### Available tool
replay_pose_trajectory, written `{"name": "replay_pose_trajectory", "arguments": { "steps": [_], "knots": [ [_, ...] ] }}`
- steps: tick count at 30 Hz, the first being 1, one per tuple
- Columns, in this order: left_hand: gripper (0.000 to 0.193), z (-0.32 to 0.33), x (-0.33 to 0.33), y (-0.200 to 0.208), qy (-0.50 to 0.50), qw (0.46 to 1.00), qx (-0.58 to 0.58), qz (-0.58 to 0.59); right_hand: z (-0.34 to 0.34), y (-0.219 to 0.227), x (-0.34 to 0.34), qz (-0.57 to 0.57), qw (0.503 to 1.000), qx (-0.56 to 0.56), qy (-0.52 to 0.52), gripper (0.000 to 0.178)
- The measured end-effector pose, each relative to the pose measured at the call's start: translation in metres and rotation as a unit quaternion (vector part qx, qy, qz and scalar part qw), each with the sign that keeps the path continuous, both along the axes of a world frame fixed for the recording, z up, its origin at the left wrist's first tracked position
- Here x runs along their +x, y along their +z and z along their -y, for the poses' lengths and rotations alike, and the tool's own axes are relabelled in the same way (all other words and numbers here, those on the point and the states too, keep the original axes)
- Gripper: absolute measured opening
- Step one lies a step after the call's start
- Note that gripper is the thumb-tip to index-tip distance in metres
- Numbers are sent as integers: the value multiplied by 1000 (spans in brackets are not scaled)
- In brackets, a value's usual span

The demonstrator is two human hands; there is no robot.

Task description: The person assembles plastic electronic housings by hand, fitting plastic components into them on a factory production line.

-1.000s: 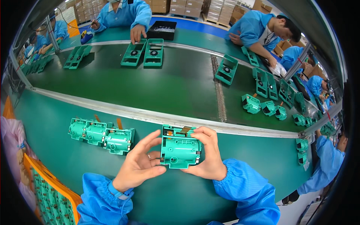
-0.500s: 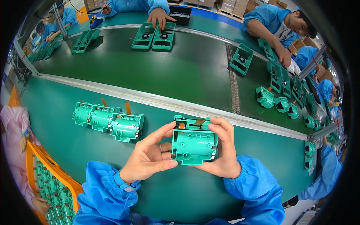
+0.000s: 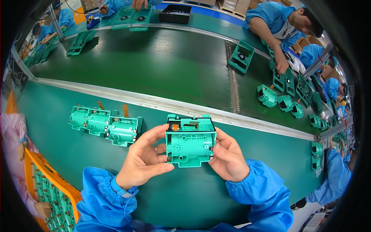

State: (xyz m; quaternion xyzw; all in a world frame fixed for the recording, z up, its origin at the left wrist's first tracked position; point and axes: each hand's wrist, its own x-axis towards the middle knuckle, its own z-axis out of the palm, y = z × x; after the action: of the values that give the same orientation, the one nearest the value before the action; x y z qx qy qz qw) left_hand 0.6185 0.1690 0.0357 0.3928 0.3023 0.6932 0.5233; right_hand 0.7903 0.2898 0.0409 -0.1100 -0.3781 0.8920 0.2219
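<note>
Centrally: one moulded green housing (image 3: pixel 191 147), smooth-surfaced, rounded front with small round bosses, black-edged rectangular opening above; held between both hands over the desk (image 3: pixel 174 201). Left hand (image 3: pixel 136 162): fingers gripping the housing's left edge, ring (image 3: pixel 156 148) worn. Right hand (image 3: pixel 232 162): fingers gripping its right edge. Leftward: three similar glossy units (image 3: pixel 123 131), rowed on the desk, flat brownish strips (image 3: pixel 125 110) projecting. Lower left: orange crate (image 3: pixel 74 193), angular, containing green parts (image 3: pixel 52 197).
</note>
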Motion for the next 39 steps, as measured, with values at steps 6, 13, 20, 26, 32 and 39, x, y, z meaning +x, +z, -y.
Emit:
{"name": "replay_pose_trajectory", "arguments": {
  "steps": [6, 13, 20, 26, 32, 39],
  "knots": [
    [73, -1, 4, -1, 0, 1000, 5, 6, -3, 1, 3, -11, 1000, -17, 9, 50],
    [69, -2, 7, -3, 61, 996, 41, -45, 1, 5, 10, 68, 969, 203, -126, 36],
    [67, -2, 13, -4, 93, 982, 71, -152, 4, 10, 17, 85, 969, 180, -148, 16],
    [69, -2, 30, 6, 97, 984, 71, -134, 5, 13, 20, 116, 981, 111, -108, 8],
    [51, 0, 59, 10, 199, 971, -68, -115, 22, 16, 24, 129, 982, 120, -70, 6],
    [49, -2, 65, 5, 250, 944, -72, -202, 22, 15, 30, 121, 980, 134, -88, 4]
  ]
}}
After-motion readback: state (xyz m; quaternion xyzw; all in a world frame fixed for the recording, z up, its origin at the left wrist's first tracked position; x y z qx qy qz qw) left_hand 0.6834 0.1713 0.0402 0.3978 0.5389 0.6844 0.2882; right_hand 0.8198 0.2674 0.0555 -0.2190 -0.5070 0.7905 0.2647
